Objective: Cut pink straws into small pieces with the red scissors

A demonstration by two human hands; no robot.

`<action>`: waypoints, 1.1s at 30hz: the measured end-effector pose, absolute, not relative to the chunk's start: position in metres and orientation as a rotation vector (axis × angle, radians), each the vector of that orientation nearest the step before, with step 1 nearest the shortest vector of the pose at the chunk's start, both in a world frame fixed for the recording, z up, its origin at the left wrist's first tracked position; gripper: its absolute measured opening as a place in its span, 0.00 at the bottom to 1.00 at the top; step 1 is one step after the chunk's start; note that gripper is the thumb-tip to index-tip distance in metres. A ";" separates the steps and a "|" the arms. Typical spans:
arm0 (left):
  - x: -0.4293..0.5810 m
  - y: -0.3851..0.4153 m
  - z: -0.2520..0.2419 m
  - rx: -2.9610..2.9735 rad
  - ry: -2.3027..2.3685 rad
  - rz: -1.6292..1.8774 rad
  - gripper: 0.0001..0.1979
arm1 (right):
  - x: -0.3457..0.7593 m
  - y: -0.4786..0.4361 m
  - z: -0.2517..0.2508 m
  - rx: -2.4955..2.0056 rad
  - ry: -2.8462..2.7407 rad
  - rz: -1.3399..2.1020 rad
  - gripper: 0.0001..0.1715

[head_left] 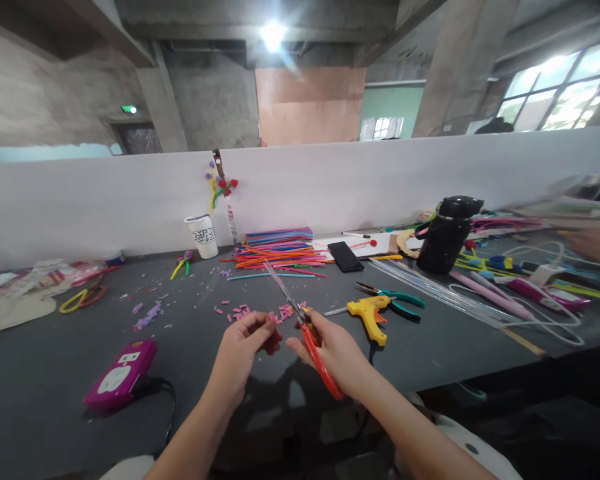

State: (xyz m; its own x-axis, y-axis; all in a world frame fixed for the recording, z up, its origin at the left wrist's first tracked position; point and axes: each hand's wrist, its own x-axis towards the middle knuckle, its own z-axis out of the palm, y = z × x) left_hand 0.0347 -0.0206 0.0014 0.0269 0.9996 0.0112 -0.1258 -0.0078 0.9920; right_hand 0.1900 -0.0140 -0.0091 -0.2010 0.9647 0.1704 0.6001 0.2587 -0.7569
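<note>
My left hand (250, 337) is closed in a pinch, with a small pink piece (273, 318) showing at the thumb and fingertips. In my right hand (336, 350) is a pair of scissors with red handles (322, 365), blades pointing up and away to the left. Short pink cut pieces (239, 312) lie scattered on the dark table (205, 360) just beyond my hands. Behind them is a pile of pipe cleaners (275, 252) in orange, red, pink, blue and purple. A yellow glue gun (369, 317) and green-handled pliers (405, 305) lie right of the scissors.
A magenta device (123, 375) with a cable lies left. A white cup (201, 237), a phone (345, 257) and a black flask (446, 235) stand or lie toward the white partition (280, 187). Clear sticks (430, 290) and white cables fill the right. Another person's blurred hand (593, 243) shows far right.
</note>
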 end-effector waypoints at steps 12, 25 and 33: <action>0.022 -0.024 0.011 1.003 0.939 1.525 0.04 | 0.192 -0.032 -0.007 -1.433 -2.112 0.510 0.14; 0.024 -0.025 0.010 1.058 0.961 1.520 0.06 | 0.190 -0.032 -0.018 -1.490 -2.119 0.330 0.17; 0.026 -0.026 0.012 1.127 0.964 1.561 0.04 | 0.190 -0.034 -0.019 -1.459 -2.152 0.291 0.18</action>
